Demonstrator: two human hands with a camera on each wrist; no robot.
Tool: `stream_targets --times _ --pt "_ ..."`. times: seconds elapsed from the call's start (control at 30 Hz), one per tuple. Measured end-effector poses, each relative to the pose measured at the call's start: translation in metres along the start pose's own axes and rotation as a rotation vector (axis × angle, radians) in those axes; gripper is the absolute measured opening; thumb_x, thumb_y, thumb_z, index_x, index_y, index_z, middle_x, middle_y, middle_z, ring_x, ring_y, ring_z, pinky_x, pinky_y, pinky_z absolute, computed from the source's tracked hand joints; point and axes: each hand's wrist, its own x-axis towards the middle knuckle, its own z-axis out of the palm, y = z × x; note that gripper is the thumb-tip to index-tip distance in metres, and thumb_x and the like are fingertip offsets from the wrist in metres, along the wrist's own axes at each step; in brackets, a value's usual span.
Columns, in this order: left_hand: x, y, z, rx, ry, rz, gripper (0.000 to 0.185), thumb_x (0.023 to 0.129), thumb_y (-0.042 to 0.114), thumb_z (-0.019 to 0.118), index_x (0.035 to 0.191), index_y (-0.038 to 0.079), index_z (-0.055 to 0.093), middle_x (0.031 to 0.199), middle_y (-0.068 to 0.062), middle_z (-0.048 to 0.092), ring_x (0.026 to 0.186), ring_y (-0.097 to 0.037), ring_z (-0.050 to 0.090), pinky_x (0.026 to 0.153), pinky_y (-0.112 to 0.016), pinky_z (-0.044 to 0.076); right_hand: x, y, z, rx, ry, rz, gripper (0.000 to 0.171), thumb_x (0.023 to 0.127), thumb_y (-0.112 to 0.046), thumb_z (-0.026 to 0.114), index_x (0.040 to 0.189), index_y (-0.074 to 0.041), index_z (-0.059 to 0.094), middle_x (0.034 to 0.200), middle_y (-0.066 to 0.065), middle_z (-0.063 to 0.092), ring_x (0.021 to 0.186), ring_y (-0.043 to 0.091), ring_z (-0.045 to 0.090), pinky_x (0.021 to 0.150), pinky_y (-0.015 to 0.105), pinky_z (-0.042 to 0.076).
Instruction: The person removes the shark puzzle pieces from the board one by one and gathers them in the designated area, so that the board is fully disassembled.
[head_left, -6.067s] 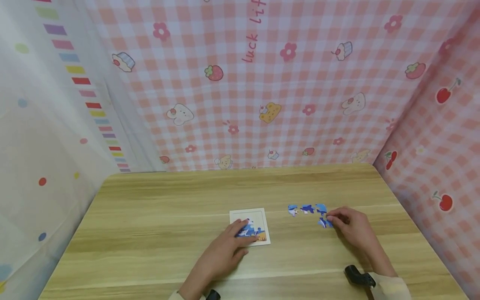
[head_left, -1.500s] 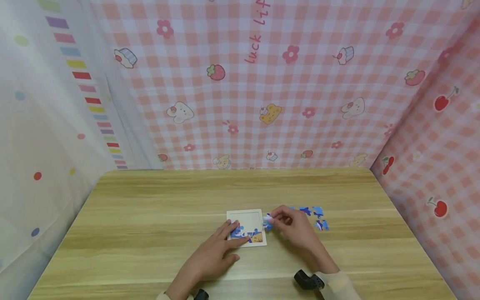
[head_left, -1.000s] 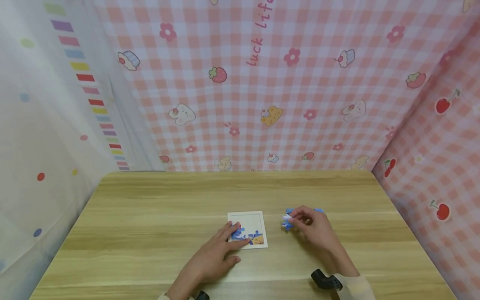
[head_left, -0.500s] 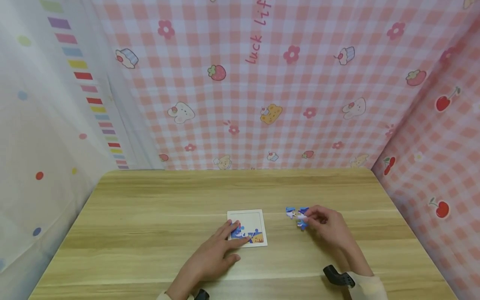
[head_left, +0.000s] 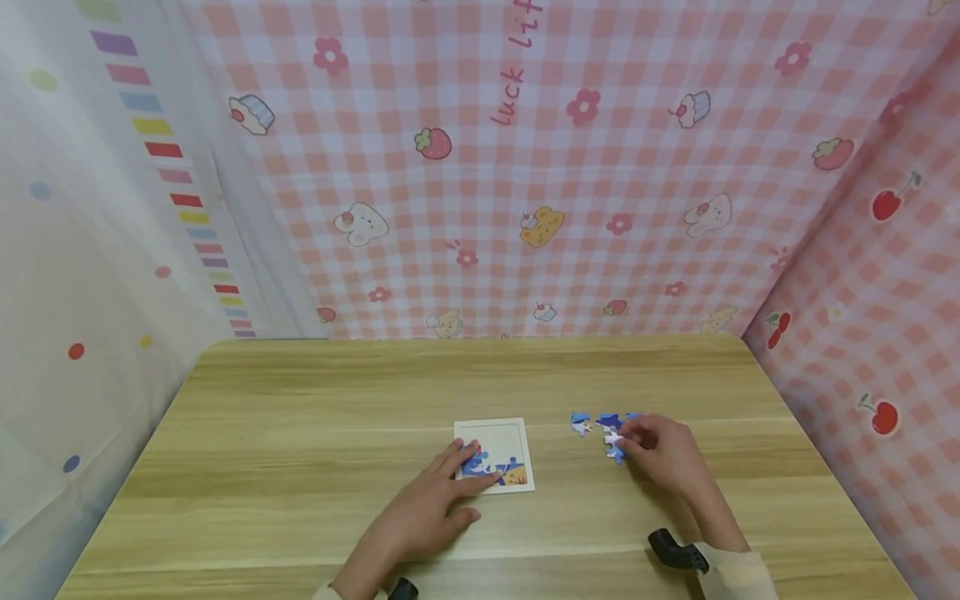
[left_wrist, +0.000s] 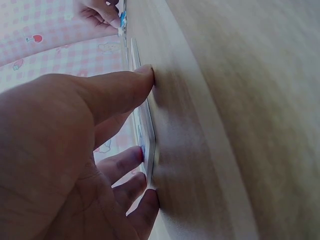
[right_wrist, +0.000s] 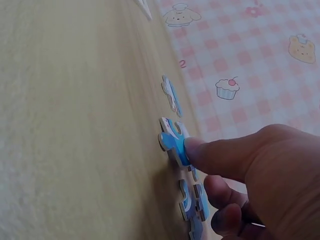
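Since half a second before, my right hand had drawn slightly right and nearer, taking its piece away from the two loose pieces at the far side; the left hand had not shifted.

Left hand: palm down on the table, fingers spread and nearly straight, tips pressing the near edge of the board, which lay flat at the table's centre with a few pieces set in its near part.

Right hand: fingers bent, forefinger extended onto a blue piece. I could not tell whether the thumb pinched it or the finger merely pressed it to the wood.

The right wrist view showed four or so pieces lying flat in a row, the touched one second from the far end; the head view hid part of these behind the knuckles. The left wrist view showed the board edge-on, with the right hand small and cut off at the top. The pieces' print was too small to read.
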Motion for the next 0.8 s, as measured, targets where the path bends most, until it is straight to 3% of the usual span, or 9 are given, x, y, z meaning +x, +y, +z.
stream_targets --times 0.37,0.8 --pt "-0.0006 0.0015 -0.0015 0.01 0.004 0.009 0.052 0.101 0.031 0.063 0.151 0.038 0.05 0.172 0.0 0.022 0.161 -0.031 0.016 0.124 -0.058 0.03 0.0013 0.0012 0.0027 -0.104 0.029 -0.02 0.004 0.088 -0.016 0.08 0.086 -0.014 0.077 0.076 -0.002 0.059 0.07 0.012 0.051 0.066 0.029 0.042" --pt "-0.0004 0.0023 -0.0016 0.017 0.007 0.014 0.052 0.101 0.03 0.063 0.151 0.039 0.05 0.172 -0.001 0.022 0.16 -0.032 0.016 0.125 -0.058 0.029 0.0004 0.0019 0.0011 -0.093 0.031 -0.023 0.008 0.092 -0.02 0.077 0.09 -0.012 0.077 0.078 -0.001 0.06 0.07 0.012 0.05 0.062 0.026 0.04"
